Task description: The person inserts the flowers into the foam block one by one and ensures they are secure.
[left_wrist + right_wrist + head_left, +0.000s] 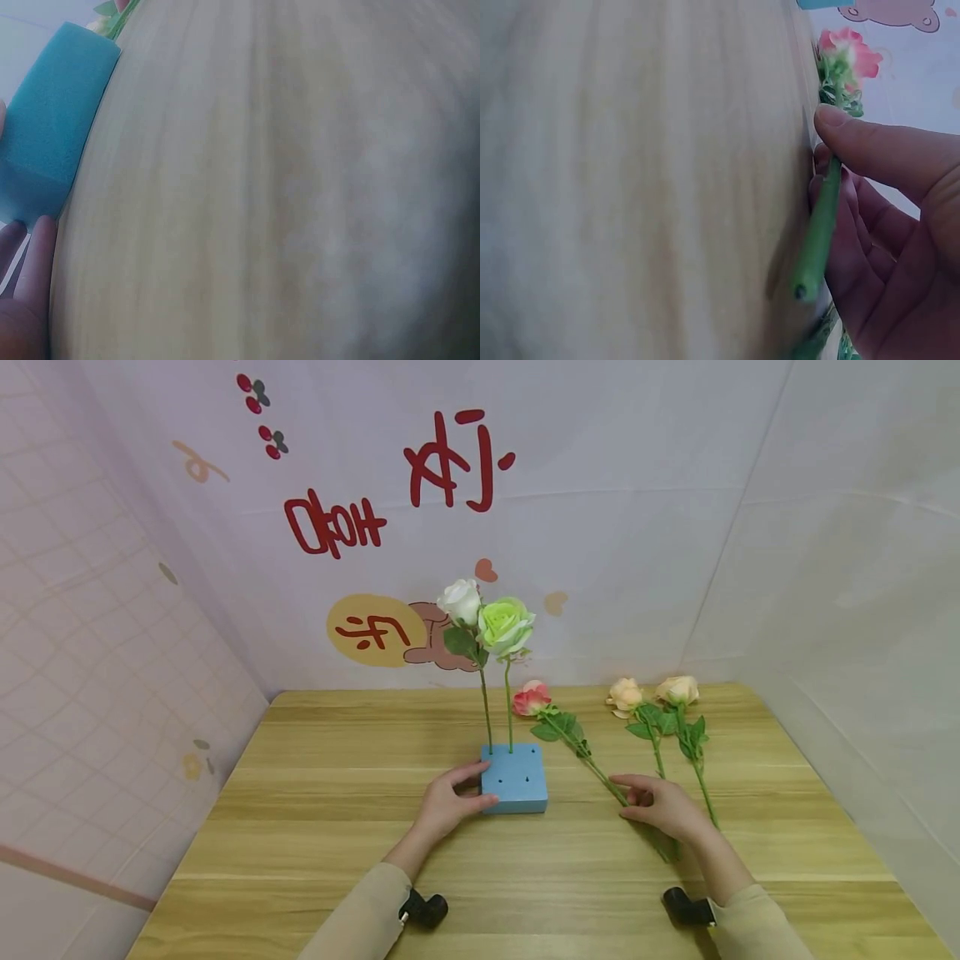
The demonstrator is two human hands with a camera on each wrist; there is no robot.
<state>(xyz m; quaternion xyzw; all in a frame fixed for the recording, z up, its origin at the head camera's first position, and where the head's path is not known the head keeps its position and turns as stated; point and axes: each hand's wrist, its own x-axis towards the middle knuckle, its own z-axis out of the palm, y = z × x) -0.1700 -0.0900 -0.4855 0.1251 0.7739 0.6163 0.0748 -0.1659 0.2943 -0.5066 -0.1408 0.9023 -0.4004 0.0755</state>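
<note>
A blue foam block (514, 777) with small holes in its top lies on the table, and my left hand (447, 802) grips its left side between thumb and fingers. Upright in its back edge stand a white rose (460, 602) and a light green rose (506, 627). In the left wrist view the block (60, 105) has fingertips against its near end. My right hand (663, 806) pinches the green stem of a pink rose (532, 700) between thumb and fingers. The right wrist view shows the cut stem end pointing toward the camera, with the pink bloom (851, 60) beyond.
Two pale peach roses, one on the left (626, 695) and one on the right (678, 691), lie on the wooden table (337, 777) at the right, close to my right hand. A printed white cloth (600, 460) hangs behind the table's back edge.
</note>
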